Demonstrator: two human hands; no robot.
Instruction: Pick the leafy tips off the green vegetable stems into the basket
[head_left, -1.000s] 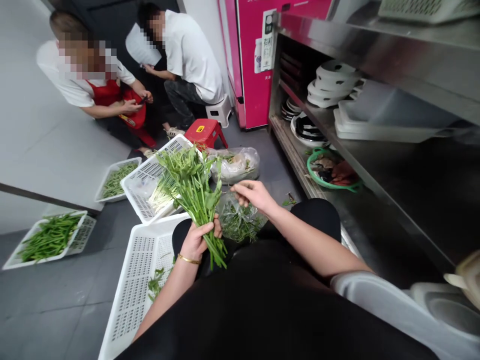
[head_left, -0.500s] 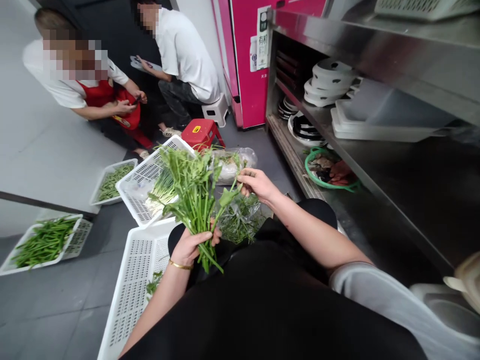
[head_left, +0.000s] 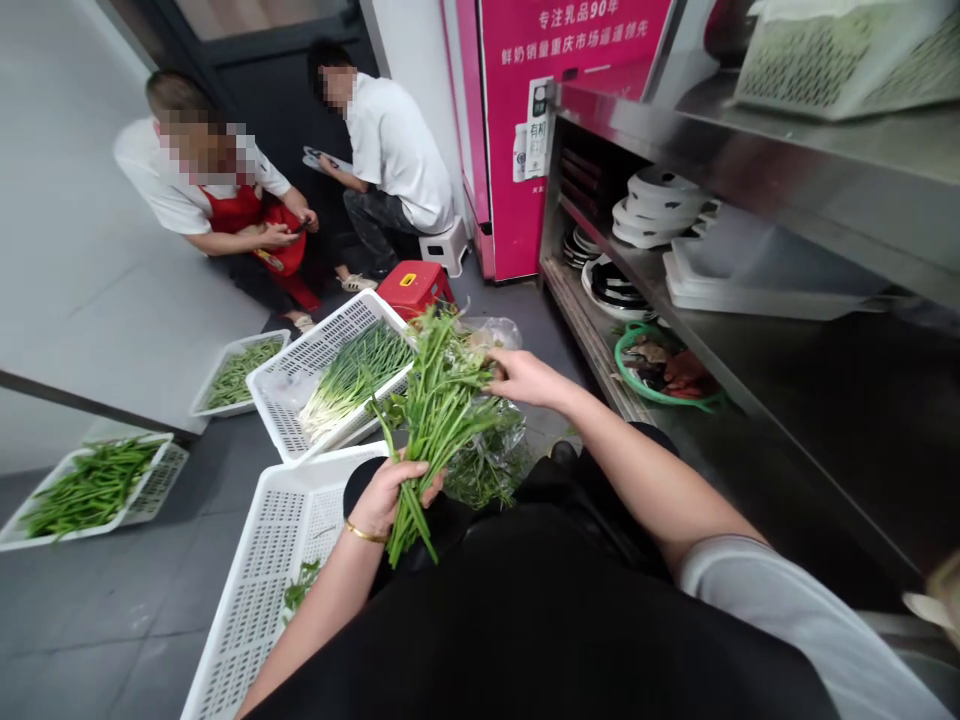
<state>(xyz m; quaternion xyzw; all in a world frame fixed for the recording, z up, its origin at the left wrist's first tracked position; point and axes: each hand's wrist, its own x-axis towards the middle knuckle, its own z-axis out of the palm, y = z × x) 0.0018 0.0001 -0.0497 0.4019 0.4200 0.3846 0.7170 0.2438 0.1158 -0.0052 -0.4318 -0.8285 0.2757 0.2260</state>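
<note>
My left hand is closed round the stems of a bunch of leafy greens, held upright over my lap. My right hand reaches to the top of the bunch and pinches a leaf or stem there. Just beyond the bunch lies a clear plastic bag of green trimmings. A white perforated basket sits on the floor under my left arm with a few scraps in it.
A tilted white basket holds scallions. Two more baskets of green beans lie at left. Two people sit ahead by a red stool. Steel shelves with plates run along the right, next to a pink cabinet.
My right hand has risen from the bag to the top of the bunch and taken hold there. The bunch has tilted right. The head camera has tipped upward.
</note>
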